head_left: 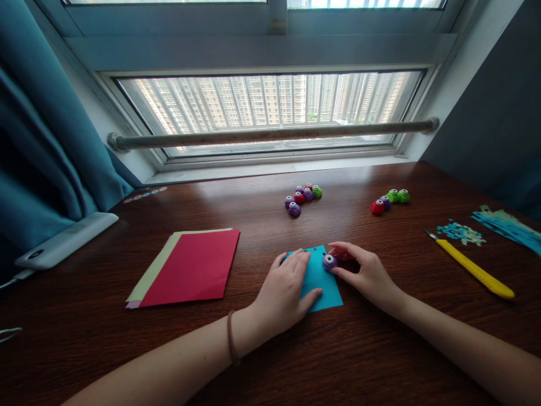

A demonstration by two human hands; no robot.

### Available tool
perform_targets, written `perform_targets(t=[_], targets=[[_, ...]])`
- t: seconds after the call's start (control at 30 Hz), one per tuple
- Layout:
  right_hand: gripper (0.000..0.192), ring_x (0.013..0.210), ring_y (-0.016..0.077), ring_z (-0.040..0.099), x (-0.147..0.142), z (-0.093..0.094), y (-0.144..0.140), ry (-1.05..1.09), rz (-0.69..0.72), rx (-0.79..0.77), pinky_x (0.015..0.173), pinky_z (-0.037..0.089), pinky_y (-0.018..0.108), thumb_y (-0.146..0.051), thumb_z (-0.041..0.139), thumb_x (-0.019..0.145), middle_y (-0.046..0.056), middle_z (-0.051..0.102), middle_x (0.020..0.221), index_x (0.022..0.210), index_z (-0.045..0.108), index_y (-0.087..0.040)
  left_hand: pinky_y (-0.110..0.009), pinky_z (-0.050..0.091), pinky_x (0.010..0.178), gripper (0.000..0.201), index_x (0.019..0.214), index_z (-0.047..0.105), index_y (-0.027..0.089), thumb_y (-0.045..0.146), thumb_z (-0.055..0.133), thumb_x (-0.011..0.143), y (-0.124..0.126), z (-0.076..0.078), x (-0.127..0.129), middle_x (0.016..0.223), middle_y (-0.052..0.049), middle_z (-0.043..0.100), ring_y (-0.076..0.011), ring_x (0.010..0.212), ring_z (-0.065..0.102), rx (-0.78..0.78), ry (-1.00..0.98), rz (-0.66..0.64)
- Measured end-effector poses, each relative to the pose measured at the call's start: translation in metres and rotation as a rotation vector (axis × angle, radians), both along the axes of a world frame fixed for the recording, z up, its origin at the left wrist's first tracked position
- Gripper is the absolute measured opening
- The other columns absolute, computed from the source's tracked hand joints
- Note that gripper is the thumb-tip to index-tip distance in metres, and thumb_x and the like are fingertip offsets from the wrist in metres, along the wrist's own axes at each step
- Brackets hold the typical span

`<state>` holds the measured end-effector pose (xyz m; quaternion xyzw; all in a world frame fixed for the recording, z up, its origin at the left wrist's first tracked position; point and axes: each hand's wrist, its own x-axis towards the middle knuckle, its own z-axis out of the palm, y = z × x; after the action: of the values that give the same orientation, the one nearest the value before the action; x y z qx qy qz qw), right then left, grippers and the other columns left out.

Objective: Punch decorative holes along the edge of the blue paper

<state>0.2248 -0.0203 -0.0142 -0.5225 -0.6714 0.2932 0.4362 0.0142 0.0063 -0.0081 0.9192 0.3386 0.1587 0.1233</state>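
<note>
A sheet of blue paper lies on the brown table, with a few small punched holes along its far edge. My left hand rests flat on the sheet, fingers stretched out and thumb apart, covering its left part. Between the thumb and fingers of my right hand is a small purple craft punch with a star mark on its white top. The punch sits at the right edge of the blue paper. My fingers partly hide its far side.
Red paper tops a stack at left. Several coloured punches stand farther back, more punches to their right. A yellow craft knife, paper bits and blue strips lie right. A white device sits far left.
</note>
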Motion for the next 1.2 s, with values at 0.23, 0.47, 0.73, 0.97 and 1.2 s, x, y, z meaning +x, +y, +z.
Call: perform_targets(t=[0.23,0.47,0.73,0.97,1.2], targets=[[0.044,0.091,0.018,0.057,0.0,-0.001,-0.003,-0.079,-0.01,0.09,0.083,0.049,0.032,-0.015,0.065,0.077,0.005,0.059,0.105,0.118,0.05,-0.017,-0.048,0.025,0.105,0.06,0.132,0.029,0.012,0.038,0.055,0.085,-0.002,0.001,-0.001,0.132,-0.014,0.041,-0.0261,0.127,0.031,0.003,-0.009,-0.002],[0.047,0.106,0.0228,0.046,-0.006,0.005,-0.016,-0.375,0.03,0.453,0.091,0.043,0.039,-0.012,0.054,0.085,0.01,0.054,0.111,0.13,0.041,-0.014,-0.046,0.012,0.111,0.064,0.139,0.012,0.012,0.032,0.048,0.09,-0.005,0.006,-0.002,0.144,-0.011,0.022,-0.0223,0.134,0.013,0.082,-0.099,-0.094],[0.045,0.101,0.0224,0.049,-0.006,0.005,-0.017,-0.488,0.052,0.493,0.088,0.045,0.038,-0.01,0.047,0.087,0.014,0.054,0.109,0.131,0.041,-0.009,-0.048,0.007,0.111,0.071,0.14,0.001,0.01,0.029,0.048,0.09,-0.005,0.009,0.0,0.147,-0.01,0.013,-0.0226,0.136,0.002,0.022,-0.017,-0.272],[0.049,0.111,0.023,0.045,-0.009,0.013,-0.017,-0.633,0.127,0.539,0.094,0.04,0.037,-0.004,0.039,0.086,0.017,0.049,0.123,0.134,0.032,-0.003,-0.048,0.011,0.111,0.077,0.141,-0.001,0.009,0.034,0.049,0.089,-0.005,0.01,0.0,0.148,-0.012,0.007,-0.024,0.135,0.0,0.023,0.033,-0.28],[0.046,0.112,0.0245,0.045,-0.011,0.017,-0.016,-0.695,0.157,0.549,0.093,0.039,0.04,-0.005,0.033,0.086,0.02,0.049,0.122,0.131,0.033,0.003,-0.053,0.012,0.109,0.072,0.141,0.006,0.011,0.039,0.048,0.09,-0.006,0.01,0.003,0.147,-0.013,0.011,-0.0269,0.135,0.002,0.114,0.084,-0.164]])
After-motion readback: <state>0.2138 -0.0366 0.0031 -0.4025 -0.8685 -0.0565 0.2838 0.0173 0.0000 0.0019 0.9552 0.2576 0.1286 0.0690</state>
